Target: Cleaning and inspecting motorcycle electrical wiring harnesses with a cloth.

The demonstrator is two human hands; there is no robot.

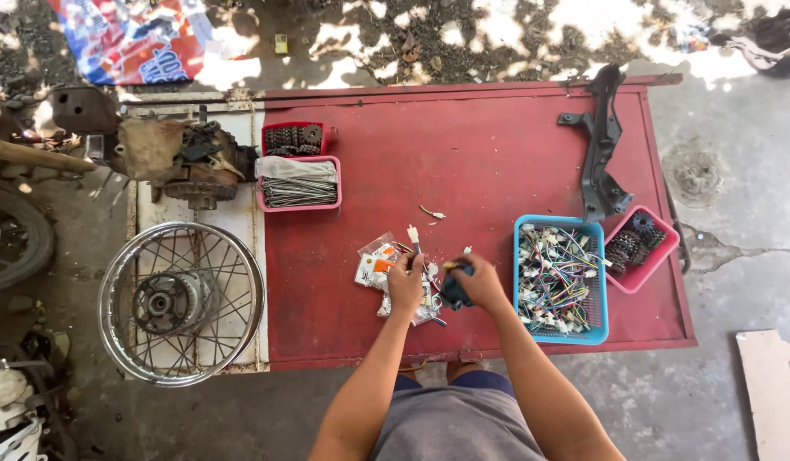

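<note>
Standing at a red table (pixel 497 154), a person works with both hands near the lower middle of the frame. The left hand (pixel 405 286) is closed around a thin wire (pixel 415 243) whose white plug points up toward the table's center. The right hand (pixel 479 284) grips a dark blue tool (pixel 456 290), touching the left hand's work. Under and beside the left hand lies a small pile of clear packets (pixel 374 265) with orange and white contents. Just right of the right hand sits a blue basket (pixel 602 282) full of colored wires with white plugs. A pink basket (pixel 660 256) of dark gears touches it on the right. At the upper left of the table, two more pink baskets (pixel 298 205) hold spokes and gears. A black bracket (pixel 602 145) lies at the upper right. A spoked wheel (pixel 181 300) rests at the lower left, off the red top.
</note>
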